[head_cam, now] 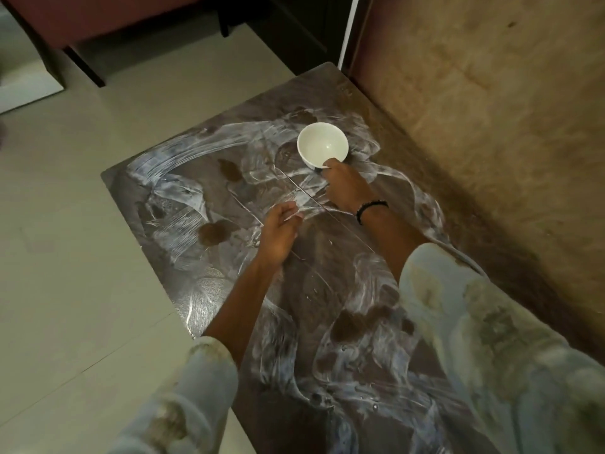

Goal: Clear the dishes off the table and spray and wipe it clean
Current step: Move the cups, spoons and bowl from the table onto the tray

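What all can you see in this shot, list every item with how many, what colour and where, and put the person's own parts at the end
bowl: one, white, far part of the table, looks empty
table: one, dark top with white swirling streaks, against the wall
brown patches: several, brown, scattered over the tabletop
wall: one, mottled tan, right of the table
floor: pale tiles, left of the table
dark furniture: reddish-brown, top left, kind unclear
bracelet: one, black, on the right wrist
sleeves: two, pale and patterned, pushed up the forearms
right hand: fingers at the bowl's near rim
left hand: above the tabletop, fingers loosely bent; whether it holds anything is unclear
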Demonstrator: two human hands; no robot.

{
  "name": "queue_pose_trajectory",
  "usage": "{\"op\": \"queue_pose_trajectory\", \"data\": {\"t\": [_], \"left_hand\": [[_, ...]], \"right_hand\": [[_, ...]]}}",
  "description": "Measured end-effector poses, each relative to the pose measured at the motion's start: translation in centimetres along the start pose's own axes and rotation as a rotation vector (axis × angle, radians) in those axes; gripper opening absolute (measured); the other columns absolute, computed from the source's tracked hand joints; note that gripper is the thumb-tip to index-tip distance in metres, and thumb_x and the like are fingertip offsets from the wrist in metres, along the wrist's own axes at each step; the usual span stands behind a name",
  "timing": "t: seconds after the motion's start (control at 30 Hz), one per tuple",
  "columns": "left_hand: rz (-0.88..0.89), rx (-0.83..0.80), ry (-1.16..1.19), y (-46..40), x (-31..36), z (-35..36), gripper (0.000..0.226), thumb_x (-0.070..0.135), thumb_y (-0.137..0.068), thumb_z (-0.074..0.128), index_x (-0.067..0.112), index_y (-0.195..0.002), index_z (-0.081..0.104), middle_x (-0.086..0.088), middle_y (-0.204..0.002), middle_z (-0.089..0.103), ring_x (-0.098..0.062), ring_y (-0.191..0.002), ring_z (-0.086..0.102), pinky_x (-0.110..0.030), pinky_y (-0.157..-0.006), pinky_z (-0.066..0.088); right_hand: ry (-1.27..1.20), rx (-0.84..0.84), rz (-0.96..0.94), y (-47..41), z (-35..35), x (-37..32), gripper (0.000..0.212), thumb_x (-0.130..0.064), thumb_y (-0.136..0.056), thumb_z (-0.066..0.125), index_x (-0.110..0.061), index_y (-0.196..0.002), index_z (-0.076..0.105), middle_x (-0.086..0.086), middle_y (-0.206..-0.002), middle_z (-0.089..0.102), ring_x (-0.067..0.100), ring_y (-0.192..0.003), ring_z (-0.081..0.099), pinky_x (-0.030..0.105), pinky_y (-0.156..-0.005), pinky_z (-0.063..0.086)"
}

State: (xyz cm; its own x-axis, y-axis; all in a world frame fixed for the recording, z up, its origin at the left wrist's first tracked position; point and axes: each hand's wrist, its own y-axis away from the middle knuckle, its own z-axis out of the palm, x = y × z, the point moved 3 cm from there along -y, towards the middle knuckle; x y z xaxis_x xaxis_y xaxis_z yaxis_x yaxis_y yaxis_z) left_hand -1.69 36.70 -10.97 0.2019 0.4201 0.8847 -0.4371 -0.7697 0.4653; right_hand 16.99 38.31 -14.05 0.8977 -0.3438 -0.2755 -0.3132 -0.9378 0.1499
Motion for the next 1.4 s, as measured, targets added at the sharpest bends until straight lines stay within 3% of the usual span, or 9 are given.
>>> {"op": "queue_pose_trajectory", "data": {"t": [0.3,0.4,0.63,0.8,0.9,1.07,1.2,1.33,1.4], "left_hand": [[-0.098,0.008,0.048,4.3,-1.8,1.8,0.025,0.021,-0.097,0.049,0.013,-0.121,0.049,0.004,-0.099,0.059,-0.01,-0.092,0.058,-0.022,-0.074,0.05],[-0.159,0.012,0.071,6.8,-2.9,3.6,0.039,0.031,-0.096,0.049,0.013,-0.13,0.046,-0.007,-0.119,0.06,-0.02,-0.109,0.059,-0.024,-0.072,0.053],[-0.199,-0.03,0.046,15.0,-7.4,8.8,0.046,0.001,-0.095,0.038,0.006,-0.141,0.033,-0.021,-0.132,0.045,-0.038,-0.121,0.048,-0.024,-0.057,0.058],[-0.13,-0.129,0.02,23.7,-10.7,14.1,0.044,0.002,-0.096,0.038,0.009,-0.14,0.036,-0.013,-0.126,0.046,-0.029,-0.112,0.049,-0.021,-0.055,0.057],[-0.182,-0.123,-0.048,30.3,-12.9,18.1,0.042,0.002,-0.096,0.038,0.006,-0.137,0.039,-0.011,-0.12,0.048,-0.03,-0.11,0.05,-0.015,-0.05,0.054],[-0.178,-0.21,-0.154,42.4,-17.4,23.8,0.039,0.0,-0.095,0.038,0.006,-0.134,0.043,-0.009,-0.115,0.051,-0.02,-0.097,0.052,-0.018,-0.055,0.052],[-0.231,-0.251,-0.201,52.0,-22.7,27.4,0.036,0.004,-0.096,0.041,0.013,-0.13,0.044,-0.009,-0.117,0.051,-0.022,-0.102,0.051,-0.018,-0.057,0.054],[-0.264,-0.322,-0.232,60.8,-27.6,30.4,0.04,0.009,-0.094,0.049,0.009,-0.133,0.042,-0.009,-0.116,0.051,-0.027,-0.107,0.053,-0.018,-0.058,0.055],[-0.318,-0.343,-0.254,64.7,-29.6,31.7,0.031,0.006,-0.096,0.043,0.014,-0.126,0.044,-0.006,-0.111,0.052,-0.024,-0.102,0.051,-0.017,-0.056,0.053]], "right_hand": [[-0.085,0.054,-0.106,13.0,1.6,-0.7,0.027,0.004,-0.088,0.051,0.005,-0.112,0.063,0.019,-0.122,0.058,0.038,-0.106,0.058,0.048,-0.087,0.051],[-0.136,-0.021,-0.087,19.8,2.2,-1.2,0.032,0.0,-0.092,0.047,0.001,-0.121,0.059,0.018,-0.13,0.055,0.036,-0.119,0.051,0.049,-0.096,0.046],[-0.279,0.201,-0.185,33.4,2.0,-0.7,0.028,0.007,-0.071,0.076,0.002,-0.098,0.072,0.015,-0.109,0.069,0.027,-0.094,0.069,0.033,-0.088,0.056],[-0.588,0.479,0.162,46.5,-0.5,2.6,0.024,-0.017,-0.096,0.048,-0.004,-0.105,0.066,0.007,-0.125,0.059,0.012,-0.107,0.058,0.02,-0.093,0.049],[-0.762,0.601,0.403,54.5,-1.7,5.3,0.022,-0.02,-0.099,0.05,-0.011,-0.117,0.059,-0.002,-0.124,0.053,0.008,-0.108,0.057,0.018,-0.09,0.05],[-0.972,0.441,0.715,67.4,-1.3,9.2,0.048,-0.04,-0.094,0.051,-0.021,-0.138,0.045,-0.008,-0.124,0.057,0.005,-0.108,0.057,0.01,-0.083,0.047],[-0.946,0.367,0.709,78.0,-0.4,10.9,0.037,-0.029,-0.097,0.052,-0.019,-0.133,0.051,-0.006,-0.111,0.063,0.011,-0.099,0.062,0.023,-0.078,0.055],[-0.893,0.419,0.768,88.9,0.8,11.9,0.034,-0.02,-0.097,0.052,-0.015,-0.131,0.054,-0.002,-0.102,0.065,0.012,-0.09,0.06,0.005,-0.069,0.044],[-0.938,0.455,0.823,94.0,1.7,12.2,0.034,-0.016,-0.097,0.053,-0.021,-0.131,0.054,-0.003,-0.101,0.065,0.012,-0.089,0.062,0.009,-0.071,0.048]]}}
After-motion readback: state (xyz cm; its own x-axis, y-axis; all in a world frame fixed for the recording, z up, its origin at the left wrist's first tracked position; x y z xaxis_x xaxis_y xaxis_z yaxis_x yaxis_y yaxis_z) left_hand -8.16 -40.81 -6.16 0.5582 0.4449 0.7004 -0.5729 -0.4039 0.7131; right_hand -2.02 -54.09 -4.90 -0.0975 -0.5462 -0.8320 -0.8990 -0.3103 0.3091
